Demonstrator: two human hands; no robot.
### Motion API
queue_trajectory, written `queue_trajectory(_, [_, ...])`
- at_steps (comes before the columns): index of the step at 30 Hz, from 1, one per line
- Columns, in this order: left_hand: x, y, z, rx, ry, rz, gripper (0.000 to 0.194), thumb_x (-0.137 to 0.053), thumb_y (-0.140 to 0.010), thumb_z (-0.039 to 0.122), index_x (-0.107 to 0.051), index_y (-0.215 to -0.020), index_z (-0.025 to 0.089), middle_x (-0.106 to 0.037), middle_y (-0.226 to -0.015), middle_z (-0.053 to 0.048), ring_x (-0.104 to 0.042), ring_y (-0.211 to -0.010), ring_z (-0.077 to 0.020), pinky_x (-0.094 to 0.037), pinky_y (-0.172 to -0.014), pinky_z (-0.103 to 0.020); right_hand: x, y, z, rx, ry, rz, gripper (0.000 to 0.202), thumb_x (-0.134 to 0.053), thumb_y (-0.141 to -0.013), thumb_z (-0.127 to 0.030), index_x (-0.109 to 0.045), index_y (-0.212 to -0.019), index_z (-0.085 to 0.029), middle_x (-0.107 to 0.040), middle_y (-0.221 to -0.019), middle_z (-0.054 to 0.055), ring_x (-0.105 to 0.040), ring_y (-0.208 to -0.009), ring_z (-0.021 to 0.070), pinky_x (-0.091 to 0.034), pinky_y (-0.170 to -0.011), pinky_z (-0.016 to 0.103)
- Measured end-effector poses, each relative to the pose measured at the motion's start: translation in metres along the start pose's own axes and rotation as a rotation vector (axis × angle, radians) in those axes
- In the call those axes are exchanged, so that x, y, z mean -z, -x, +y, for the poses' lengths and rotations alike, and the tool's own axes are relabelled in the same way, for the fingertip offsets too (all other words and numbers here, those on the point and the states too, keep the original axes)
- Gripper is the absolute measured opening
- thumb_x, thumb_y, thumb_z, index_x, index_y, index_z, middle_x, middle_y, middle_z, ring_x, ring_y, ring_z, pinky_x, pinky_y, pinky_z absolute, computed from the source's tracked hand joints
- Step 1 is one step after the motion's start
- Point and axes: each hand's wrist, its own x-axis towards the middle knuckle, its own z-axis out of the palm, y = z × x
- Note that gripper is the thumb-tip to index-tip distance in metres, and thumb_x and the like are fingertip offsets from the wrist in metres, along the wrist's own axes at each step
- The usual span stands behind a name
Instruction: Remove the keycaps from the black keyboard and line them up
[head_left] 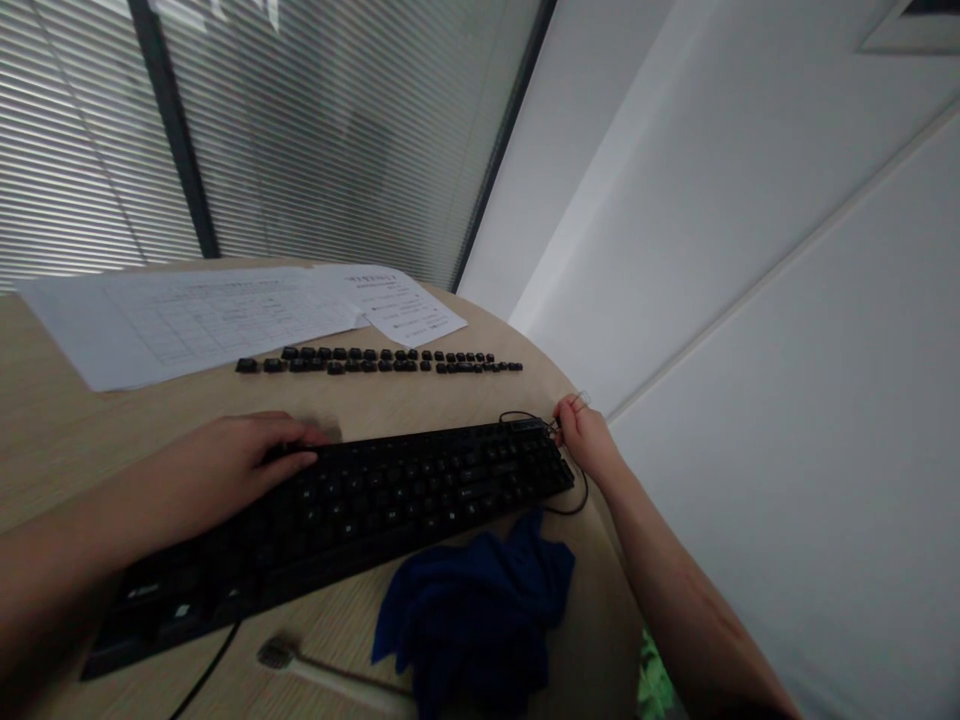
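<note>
Keyboard (420, 490) slanting between two hands, its right end beside the right hand.
From the left, the left hand (240, 455) grips the far edge near mid-length, thumb on top; the keyboard's long axis runs from near left to far right across the desk (97, 440). Beyond it lie rows of loose keycaps (334, 367); on the near side, a crumpled blue cloth (480, 600). The right hand (577, 430), nearer the right end, closes its fingertips on a thin wire piece (584, 398), its full shape unclear.

Left hand (259, 455) reaches forward palm down, right hand (576, 428) pinching.
</note>
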Motion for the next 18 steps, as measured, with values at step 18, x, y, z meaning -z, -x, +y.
queue_trajectory(18, [-0.004, -0.003, -0.016, 0.001, -0.03, -0.025, 0.049, -0.048, -0.091, 0.054, -0.08, -0.118, 0.028, -0.08, -0.121, -0.007, -0.073, -0.111, -0.03, -0.051, -0.102, -0.045, -0.016, 0.009, 0.012, -0.033, -0.198, 0.147, 0.045, -0.031, -0.101, -0.062, -0.052, -0.081, -0.028, -0.061, -0.055, -0.001, -0.067, -0.059, 0.0233, -0.05, -0.063, 0.033])
